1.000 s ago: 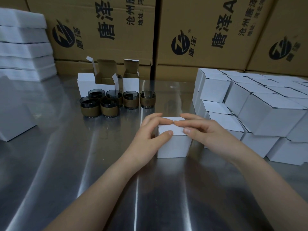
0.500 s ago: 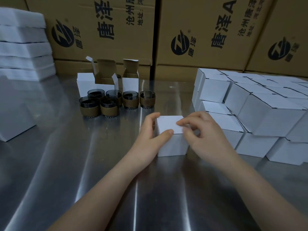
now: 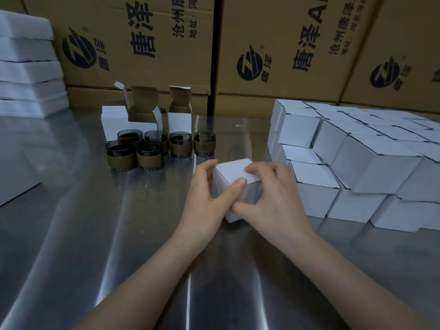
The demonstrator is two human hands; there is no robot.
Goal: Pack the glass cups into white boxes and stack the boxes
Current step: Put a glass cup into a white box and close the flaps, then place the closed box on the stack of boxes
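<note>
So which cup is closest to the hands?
The rightmost cup, at the end of the row, just beyond the left hand; the other five stand farther left.

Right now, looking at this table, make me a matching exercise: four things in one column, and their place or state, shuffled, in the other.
Column one:
1. single white box
2. glass cups
3. open boxes
4. stacked boxes

Column two:
A. piled in rows at the right
B. flaps up, behind the cups
C. closed, front centre
D. brown-banded, grouped at back left

Pairs: 1-C, 2-D, 3-B, 4-A.
</note>
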